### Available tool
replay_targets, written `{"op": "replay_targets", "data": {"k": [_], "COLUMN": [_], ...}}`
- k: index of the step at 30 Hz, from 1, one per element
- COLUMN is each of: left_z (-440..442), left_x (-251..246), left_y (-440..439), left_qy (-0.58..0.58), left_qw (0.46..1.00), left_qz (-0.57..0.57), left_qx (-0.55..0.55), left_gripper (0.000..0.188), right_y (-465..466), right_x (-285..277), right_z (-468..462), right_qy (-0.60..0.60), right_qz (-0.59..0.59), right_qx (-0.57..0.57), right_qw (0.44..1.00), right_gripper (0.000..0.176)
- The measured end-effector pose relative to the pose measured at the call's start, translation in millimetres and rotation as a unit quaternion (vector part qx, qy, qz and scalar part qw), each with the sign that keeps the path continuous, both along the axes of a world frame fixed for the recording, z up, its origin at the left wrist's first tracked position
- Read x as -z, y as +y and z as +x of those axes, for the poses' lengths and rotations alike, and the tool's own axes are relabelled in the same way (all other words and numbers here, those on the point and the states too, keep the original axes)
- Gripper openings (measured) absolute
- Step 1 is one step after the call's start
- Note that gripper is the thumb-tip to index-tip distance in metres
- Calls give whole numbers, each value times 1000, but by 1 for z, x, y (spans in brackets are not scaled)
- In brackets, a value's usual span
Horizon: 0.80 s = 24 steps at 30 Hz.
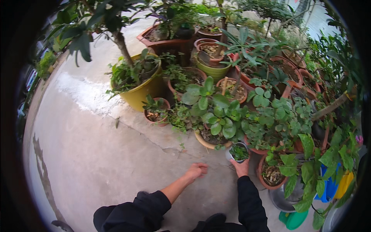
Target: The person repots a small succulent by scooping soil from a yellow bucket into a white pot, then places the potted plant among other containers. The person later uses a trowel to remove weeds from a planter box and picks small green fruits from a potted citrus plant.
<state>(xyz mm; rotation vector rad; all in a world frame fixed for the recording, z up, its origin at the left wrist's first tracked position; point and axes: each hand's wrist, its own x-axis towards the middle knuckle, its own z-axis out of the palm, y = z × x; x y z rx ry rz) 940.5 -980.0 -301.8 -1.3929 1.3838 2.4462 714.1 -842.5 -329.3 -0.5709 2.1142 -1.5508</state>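
Observation:
My right hand (pixel 242 167) grips a small white pot (pixel 228 155) by its near rim and side. Low, dark green leaves (pixel 239 152) fill the top of this pot. Just beyond it is a tan round pot (pixel 203 141) with a broad-leaved, fleshy plant (pixel 219 113). To the left, over the concrete floor, my left hand (pixel 197 171) hangs with loosely bent fingers and holds nothing that I can see. A terracotta pot (pixel 262 179) with pale chips on its soil stands right of my right hand.
Several potted plants crowd the far and right sides. A yellow pot (pixel 142 97) holds a small tree, with a little terracotta pot (pixel 165 108) before it. A metal basin (pixel 278 197), a green plastic container (pixel 295 219) and a blue one (pixel 329 185) lie at right. Cracked concrete (pixel 116 162) spreads left.

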Motion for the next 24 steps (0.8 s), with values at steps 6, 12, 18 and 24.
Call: {"op": "replay_targets", "data": {"k": [6, 12, 18, 24], "left_z": [3, -7, -33, -65], "left_x": [4, 4, 3, 10], "left_y": [-3, -5, -2, 6], "left_qy": [-21, -16, -13, 25], "left_qw": [1000, 999, 999, 997], "left_qz": [11, 25, 23, 30], "left_qx": [-9, 13, 44, 66], "left_gripper": [30, 32, 31, 42], "right_y": [2, 5, 4, 4], "right_x": [12, 8, 5, -20], "right_z": [-7, -8, -5, -12], "right_qy": [21, 41, 22, -22], "right_qz": [-18, 33, 36, 66], "right_qx": [5, -5, -7, -63], "right_qw": [1000, 999, 999, 996], "right_gripper": [111, 112, 113, 110]}}
